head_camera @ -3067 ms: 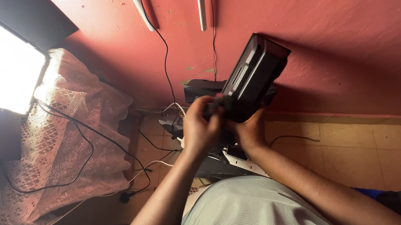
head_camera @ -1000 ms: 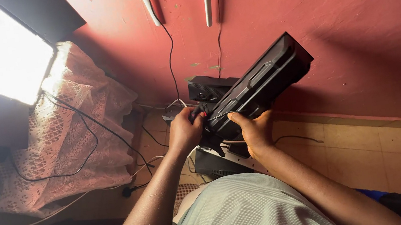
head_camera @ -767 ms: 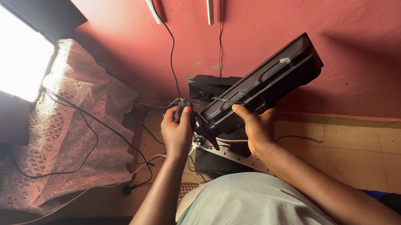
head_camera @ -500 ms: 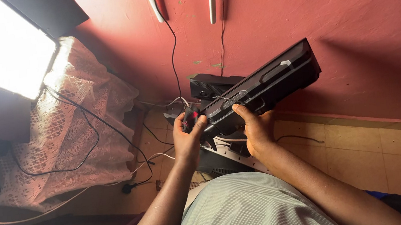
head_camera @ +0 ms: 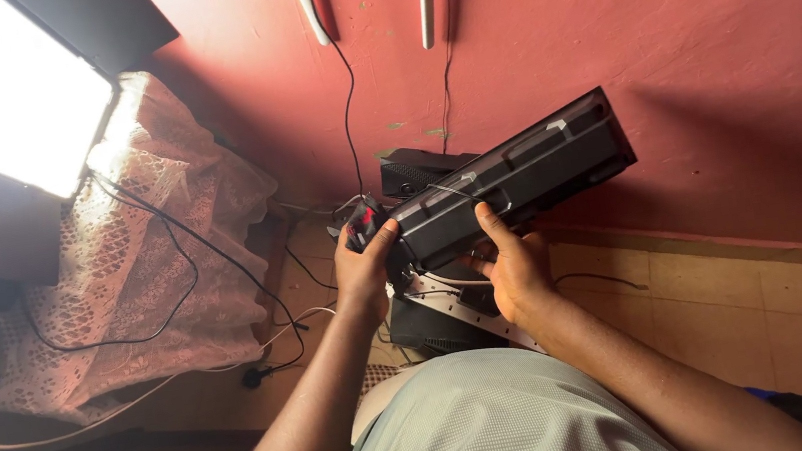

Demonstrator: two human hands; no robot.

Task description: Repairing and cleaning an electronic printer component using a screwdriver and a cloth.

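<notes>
Both hands are holding up a long, flat, black plastic electronic unit (head_camera: 516,177), which is tilting so that its far end is rising toward the upper right, in front of a red painted wall (head_camera: 702,40). The left hand (head_camera: 364,270) is gripping the unit's lower left end, its fingers (head_camera: 385,240) clenched around that corner and touching a small black part with a red glow (head_camera: 364,225) there. The right hand (head_camera: 517,268) is supporting the unit from beneath, near its middle, with the thumb pressing on the front edge and the remaining fingers curling under the casing, grasping it. Just below the hands, a thin white metal strip (head_camera: 465,304) is lying across another dark box (head_camera: 432,323) on the floor, and a second black device (head_camera: 420,168) is sitting behind the held unit against the wall. Thin black cables (head_camera: 349,110) are running down the wall toward these devices. To the left, a pink lace cloth (head_camera: 135,276) is draping over a piece of furniture, with a black cord (head_camera: 175,271) looping over it and a white cable (head_camera: 72,429) trailing at its lower edge. A tan tiled floor (head_camera: 730,289) is stretching along the base of the wall on the right.
</notes>
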